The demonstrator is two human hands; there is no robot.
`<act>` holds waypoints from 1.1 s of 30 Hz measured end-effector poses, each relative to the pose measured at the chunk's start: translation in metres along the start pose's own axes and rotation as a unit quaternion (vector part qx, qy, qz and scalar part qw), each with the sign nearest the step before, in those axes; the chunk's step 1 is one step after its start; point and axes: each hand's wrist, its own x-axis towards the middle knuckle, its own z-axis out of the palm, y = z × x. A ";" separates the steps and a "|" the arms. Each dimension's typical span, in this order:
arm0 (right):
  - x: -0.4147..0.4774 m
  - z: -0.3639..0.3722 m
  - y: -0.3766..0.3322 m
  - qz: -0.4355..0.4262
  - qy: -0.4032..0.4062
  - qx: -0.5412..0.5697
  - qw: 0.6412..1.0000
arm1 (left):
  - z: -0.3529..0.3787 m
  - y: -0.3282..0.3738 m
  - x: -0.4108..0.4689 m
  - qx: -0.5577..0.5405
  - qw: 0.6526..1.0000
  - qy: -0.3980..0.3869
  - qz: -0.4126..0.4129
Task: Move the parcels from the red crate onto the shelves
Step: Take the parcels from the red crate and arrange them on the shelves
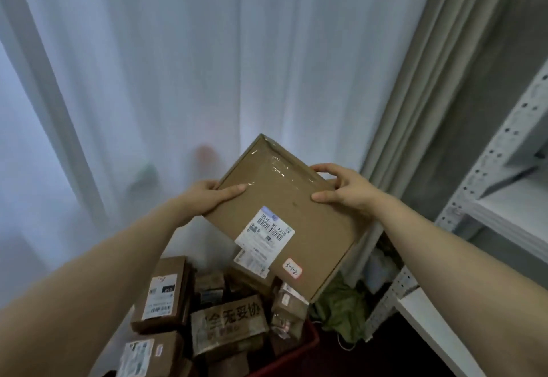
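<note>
Left hand (212, 198) and right hand (344, 188) gripped flat parcel (281, 213) mid-frame, above red crate (296, 356). Looked stiff, light; taped top likely slippery, edges safest.

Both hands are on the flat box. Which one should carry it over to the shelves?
Right, probably. The right hand holds the flat box on the side toward the white shelves; the left hand holds the far side, over the red crate.

A parcel storeroom is indicated by labelled cardboard parcels (161, 293) heaped lower centre and slotted metal shelving (486, 169) at right.
</note>
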 end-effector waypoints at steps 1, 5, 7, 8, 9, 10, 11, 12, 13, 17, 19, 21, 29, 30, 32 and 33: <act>-0.011 -0.006 -0.006 -0.001 0.027 -0.012 1.000 | 0.004 0.007 0.000 -0.012 1.000 -0.019 0.010; -0.050 -0.031 -0.020 -0.054 0.317 -0.069 0.945 | 0.023 0.036 -0.001 -0.066 0.997 -0.035 0.031; -0.073 -0.043 -0.020 -0.072 0.438 -0.042 0.895 | 0.033 0.048 -0.002 -0.094 0.995 -0.022 0.034; -0.085 -0.049 -0.019 -0.066 0.467 -0.020 0.882 | 0.040 0.054 -0.004 -0.107 0.993 -0.020 0.038; -0.096 -0.055 -0.017 -0.050 0.479 0.001 0.877 | 0.046 0.058 -0.005 -0.118 0.992 -0.022 0.045; -0.106 -0.060 -0.015 -0.031 0.478 0.015 0.878 | 0.053 0.064 -0.007 -0.128 0.990 -0.025 0.052; -0.116 -0.064 -0.012 -0.010 0.469 0.022 0.883 | 0.060 0.070 -0.010 -0.139 0.988 -0.030 0.058; -0.124 -0.067 -0.008 0.009 0.455 0.027 0.890 | 0.068 0.076 -0.014 -0.151 0.986 -0.037 0.065; -0.132 -0.071 -0.003 0.025 0.443 0.038 0.896 | 0.076 0.083 -0.018 -0.162 0.983 -0.044 0.071; -0.170 -0.084 0.006 0.042 0.408 0.093 0.907 | 0.110 0.111 -0.035 -0.189 0.976 -0.060 0.085; -0.189 -0.092 0.007 0.032 0.399 0.111 0.910 | 0.127 0.125 -0.043 -0.199 0.973 -0.071 0.093; -0.206 -0.098 0.005 0.013 0.394 0.129 0.910 | 0.141 0.136 -0.050 -0.201 0.971 -0.078 0.100; -0.270 -0.144 -0.015 -0.055 0.457 0.113 0.881 | 0.193 0.196 -0.071 -0.206 0.961 -0.136 0.125; -0.277 -0.150 -0.017 -0.062 0.464 0.112 0.877 | 0.199 0.202 -0.073 -0.208 0.959 -0.144 0.129; -0.290 -0.162 -0.021 -0.069 0.477 0.103 0.870 | 0.213 0.215 -0.077 -0.218 0.954 -0.153 0.141; -0.296 -0.167 -0.023 -0.072 0.484 0.096 0.867 | 0.220 0.221 -0.080 -0.220 0.953 -0.152 0.146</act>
